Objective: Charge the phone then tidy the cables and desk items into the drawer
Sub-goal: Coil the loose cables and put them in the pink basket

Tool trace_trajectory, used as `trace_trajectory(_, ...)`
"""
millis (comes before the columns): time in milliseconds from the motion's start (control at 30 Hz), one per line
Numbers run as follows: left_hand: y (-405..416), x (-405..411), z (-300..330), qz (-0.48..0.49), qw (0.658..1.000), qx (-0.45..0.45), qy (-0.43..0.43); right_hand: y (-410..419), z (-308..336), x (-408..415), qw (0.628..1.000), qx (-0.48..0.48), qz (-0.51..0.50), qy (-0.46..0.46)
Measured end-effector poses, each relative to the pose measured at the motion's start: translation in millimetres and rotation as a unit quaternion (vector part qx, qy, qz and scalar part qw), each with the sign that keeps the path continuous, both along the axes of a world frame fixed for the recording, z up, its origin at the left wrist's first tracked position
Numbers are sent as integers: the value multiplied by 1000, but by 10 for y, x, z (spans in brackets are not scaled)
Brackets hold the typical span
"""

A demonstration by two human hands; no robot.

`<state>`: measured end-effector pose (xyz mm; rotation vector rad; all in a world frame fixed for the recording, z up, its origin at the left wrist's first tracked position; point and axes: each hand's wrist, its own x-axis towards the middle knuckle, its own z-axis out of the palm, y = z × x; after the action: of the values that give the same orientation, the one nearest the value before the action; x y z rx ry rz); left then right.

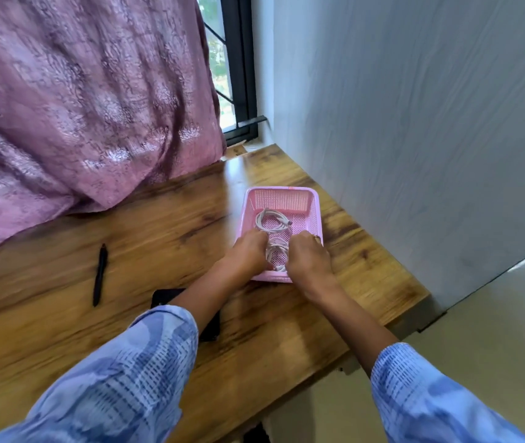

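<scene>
Mid-tidy, we judge: both hands, left hand and right hand, curl around a coiled white cable in the pink perforated plastic basket right of centre, another white cable coil behind; black pen and dark flat phone remain on the wooden table, no drawer visible.

two white cables, one pink basket, one pen, one phone

Two cables lie in the basket, right of the pen.
</scene>
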<state>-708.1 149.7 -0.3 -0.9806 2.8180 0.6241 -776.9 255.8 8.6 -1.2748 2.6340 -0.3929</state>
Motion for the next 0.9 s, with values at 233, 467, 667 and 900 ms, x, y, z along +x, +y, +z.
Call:
trace_trajectory(233, 43, 76, 111, 6, 998, -57, -7, 69, 74, 68, 1000, 3, 14, 17)
trace_trajectory(467, 241, 480, 275, 24, 985, -152, 79, 192, 97, 266, 994, -107, 16, 35)
trace_trajectory(667, 538, 894, 249, 59, 969, -193, 139, 295, 121, 719, 970, -237, 52, -20)
trace_trajectory(900, 759, 1368, 215, 87, 979, -147, 111, 631, -41, 1273, 954, -282, 99, -24)
